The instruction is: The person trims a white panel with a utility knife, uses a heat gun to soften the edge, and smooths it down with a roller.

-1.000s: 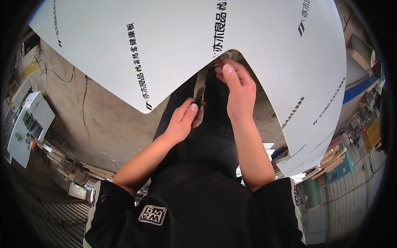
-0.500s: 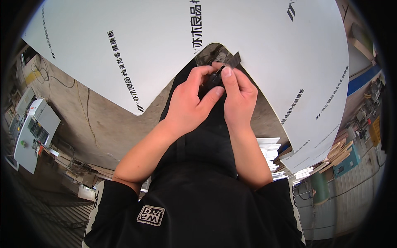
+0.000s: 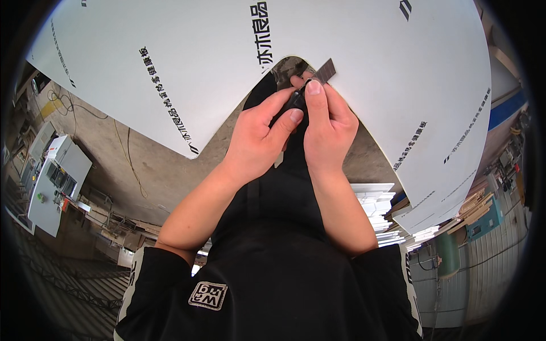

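Note:
In front of my body, at the inner corner of the white board (image 3: 216, 74), both my hands are on a utility knife (image 3: 294, 103). My left hand (image 3: 255, 133) is closed round its black handle, thumb along the near side. My right hand (image 3: 331, 128) pinches at the base of the wide grey blade (image 3: 325, 71), thumb on top. The blade points up and to the right, past the fingertips and over the board's edge. Beneath my left hand a small pale strip (image 3: 279, 159) sticks out; I cannot tell whether it belongs to the knife.
The printed white board spreads across the far side and down the right. A grey machine cabinet (image 3: 60, 182) stands at left, near loose cables (image 3: 133, 165) on the concrete floor. Stacked white strips (image 3: 372, 204), timber pieces (image 3: 469, 213) and a green cylinder (image 3: 448, 257) lie to the right.
My right fingertips and the blade have shifted slightly up and right, and more of the blade shows. A pale strip now shows below my left hand. The view has shifted a little.

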Demonstrator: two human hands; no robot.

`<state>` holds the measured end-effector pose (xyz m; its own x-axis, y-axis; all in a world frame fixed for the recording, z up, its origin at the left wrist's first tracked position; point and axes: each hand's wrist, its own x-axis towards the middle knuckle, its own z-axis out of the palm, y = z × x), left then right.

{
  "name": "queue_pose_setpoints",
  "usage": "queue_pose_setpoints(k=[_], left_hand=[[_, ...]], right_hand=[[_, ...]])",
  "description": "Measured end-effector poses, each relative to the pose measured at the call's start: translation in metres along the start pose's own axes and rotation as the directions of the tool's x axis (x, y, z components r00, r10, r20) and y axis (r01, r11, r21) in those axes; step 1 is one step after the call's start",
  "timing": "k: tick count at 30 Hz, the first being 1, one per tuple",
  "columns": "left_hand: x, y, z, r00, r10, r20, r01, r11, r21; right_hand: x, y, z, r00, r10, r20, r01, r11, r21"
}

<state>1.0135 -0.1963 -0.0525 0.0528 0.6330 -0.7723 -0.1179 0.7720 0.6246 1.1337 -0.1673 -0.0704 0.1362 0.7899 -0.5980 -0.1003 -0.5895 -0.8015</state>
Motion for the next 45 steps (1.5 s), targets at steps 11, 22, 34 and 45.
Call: queue_pose_setpoints(k=[11,22,34,45], left_hand=[[0.000,0.003,-0.002,1.000,-0.012,-0.003,0.012,1.000,-0.002],[0.003,0.001,-0.005,0.999,-0.003,0.034,0.004,1.000,-0.025],[0.002,0.003,-0.003,1.000,-0.006,0.005,0.006,1.000,-0.011],[0.001,0.005,-0.001,0.999,0.003,-0.032,-0.004,0.999,-0.036]], right_hand=[[0.002,-0.001,0.006,1.000,-0.006,-0.020,0.006,1.000,0.027],[0.002,0.001,0.007,0.998,-0.035,-0.043,0.037,0.998,0.042],[0.001,0.001,0.010,0.999,-0.016,-0.049,0.020,0.997,0.072],[0.001,-0.004,0.018,0.997,0.025,-0.075,-0.017,0.993,0.113]])
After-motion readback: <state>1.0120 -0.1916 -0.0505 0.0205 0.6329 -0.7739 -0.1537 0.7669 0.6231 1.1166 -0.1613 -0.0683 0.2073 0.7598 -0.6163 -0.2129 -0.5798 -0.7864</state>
